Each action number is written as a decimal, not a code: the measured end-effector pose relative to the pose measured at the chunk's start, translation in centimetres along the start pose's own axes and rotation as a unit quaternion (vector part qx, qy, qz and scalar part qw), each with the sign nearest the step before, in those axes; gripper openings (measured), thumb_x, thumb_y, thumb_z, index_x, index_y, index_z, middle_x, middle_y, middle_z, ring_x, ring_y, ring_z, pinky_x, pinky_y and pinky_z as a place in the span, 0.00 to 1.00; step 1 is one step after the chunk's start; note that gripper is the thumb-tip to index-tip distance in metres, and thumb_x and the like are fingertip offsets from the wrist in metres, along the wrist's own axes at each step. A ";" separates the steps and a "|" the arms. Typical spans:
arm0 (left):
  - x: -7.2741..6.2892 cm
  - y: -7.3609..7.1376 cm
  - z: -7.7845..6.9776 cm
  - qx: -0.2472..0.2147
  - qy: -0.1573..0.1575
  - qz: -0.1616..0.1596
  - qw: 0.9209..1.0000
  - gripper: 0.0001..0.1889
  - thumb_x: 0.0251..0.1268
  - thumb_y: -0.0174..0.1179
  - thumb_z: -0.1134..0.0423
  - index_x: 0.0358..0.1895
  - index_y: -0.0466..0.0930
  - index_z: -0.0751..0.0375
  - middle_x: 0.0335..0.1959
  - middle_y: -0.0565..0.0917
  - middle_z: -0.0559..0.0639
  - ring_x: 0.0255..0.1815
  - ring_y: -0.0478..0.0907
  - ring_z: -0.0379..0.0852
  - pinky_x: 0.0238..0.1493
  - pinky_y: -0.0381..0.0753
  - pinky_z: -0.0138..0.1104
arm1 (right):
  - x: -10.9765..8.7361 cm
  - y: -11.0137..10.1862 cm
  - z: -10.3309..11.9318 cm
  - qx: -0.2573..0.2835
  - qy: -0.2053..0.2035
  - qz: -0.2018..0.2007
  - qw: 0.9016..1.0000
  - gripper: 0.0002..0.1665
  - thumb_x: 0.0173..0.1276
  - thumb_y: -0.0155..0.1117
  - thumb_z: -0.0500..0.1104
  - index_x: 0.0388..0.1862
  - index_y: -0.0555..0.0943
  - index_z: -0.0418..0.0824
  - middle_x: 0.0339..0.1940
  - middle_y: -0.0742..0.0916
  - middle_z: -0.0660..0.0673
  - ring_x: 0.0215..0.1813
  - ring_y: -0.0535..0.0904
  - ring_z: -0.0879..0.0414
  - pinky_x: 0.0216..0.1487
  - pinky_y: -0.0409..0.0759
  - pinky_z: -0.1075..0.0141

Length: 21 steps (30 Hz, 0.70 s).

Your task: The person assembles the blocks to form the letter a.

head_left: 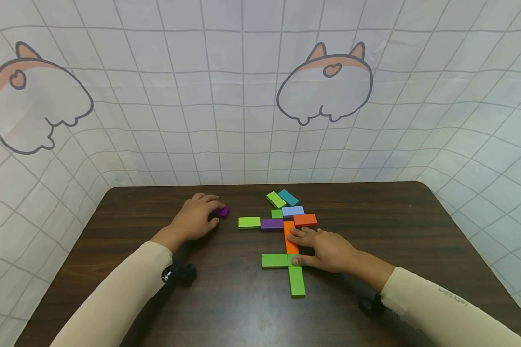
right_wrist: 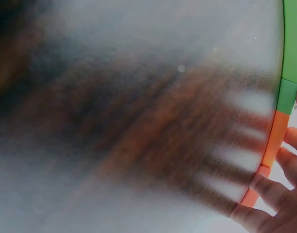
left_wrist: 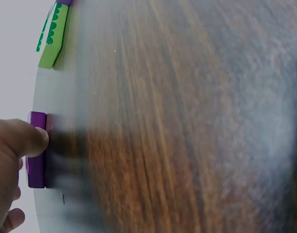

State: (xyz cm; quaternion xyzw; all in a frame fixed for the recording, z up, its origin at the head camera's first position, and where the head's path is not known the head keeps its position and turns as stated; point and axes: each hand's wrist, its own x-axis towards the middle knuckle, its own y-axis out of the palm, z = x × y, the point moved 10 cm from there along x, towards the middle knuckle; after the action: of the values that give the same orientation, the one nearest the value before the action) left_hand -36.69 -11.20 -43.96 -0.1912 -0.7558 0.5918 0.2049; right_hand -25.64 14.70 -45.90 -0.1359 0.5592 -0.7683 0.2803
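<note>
At the left, my left hand (head_left: 196, 218) pinches a small purple block (head_left: 223, 211) between thumb and fingers. In the left wrist view the thumb lies across the near face of that purple block (left_wrist: 37, 170), with other fingertips behind it. My right hand (head_left: 330, 250) rests with spread, fairly straight fingers on the right side of a layout of flat blocks. Its fingertips touch the upright orange block (head_left: 289, 241), and the thumb is on the small green block (head_left: 292, 259) below. In the right wrist view, fingertips line the edge of the orange block (right_wrist: 274, 141).
Left of the orange block lie a larger purple block (head_left: 271, 224) and a light green block (head_left: 249, 222). Red-orange (head_left: 305, 220), pale blue (head_left: 293, 211) and teal (head_left: 289, 197) blocks sit above. Long green blocks (head_left: 275, 261) form the lower part. A white grid curtain (head_left: 243, 120) surrounds the dark table (head_left: 226, 308).
</note>
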 end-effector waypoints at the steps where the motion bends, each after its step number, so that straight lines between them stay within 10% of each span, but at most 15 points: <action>1: 0.0 0.0 0.0 0.000 0.004 -0.002 1.000 0.20 0.70 0.65 0.62 0.63 0.82 0.56 0.66 0.78 0.56 0.68 0.67 0.60 0.67 0.65 0.60 | 0.0 0.0 0.0 0.000 0.000 0.000 1.000 0.43 0.72 0.58 0.70 0.77 0.72 0.46 0.78 0.71 0.46 0.78 0.64 0.44 0.70 0.67 0.40; 21: -1.0 -1.7 -0.9 -0.026 0.076 -0.023 0.996 0.17 0.68 0.70 0.60 0.58 0.87 0.53 0.55 0.85 0.51 0.62 0.75 0.56 0.64 0.70 0.58 | 0.0 -0.1 0.2 -0.002 -0.004 -0.001 1.000 0.43 0.73 0.58 0.69 0.76 0.72 0.46 0.77 0.71 0.46 0.78 0.65 0.45 0.71 0.67 0.41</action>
State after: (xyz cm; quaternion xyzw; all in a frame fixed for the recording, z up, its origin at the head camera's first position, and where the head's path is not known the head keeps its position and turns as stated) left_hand -35.47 -11.34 -42.15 -0.2232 -0.7574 0.5508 0.2705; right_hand -25.59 14.60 -45.75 -0.1400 0.5593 -0.7671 0.2812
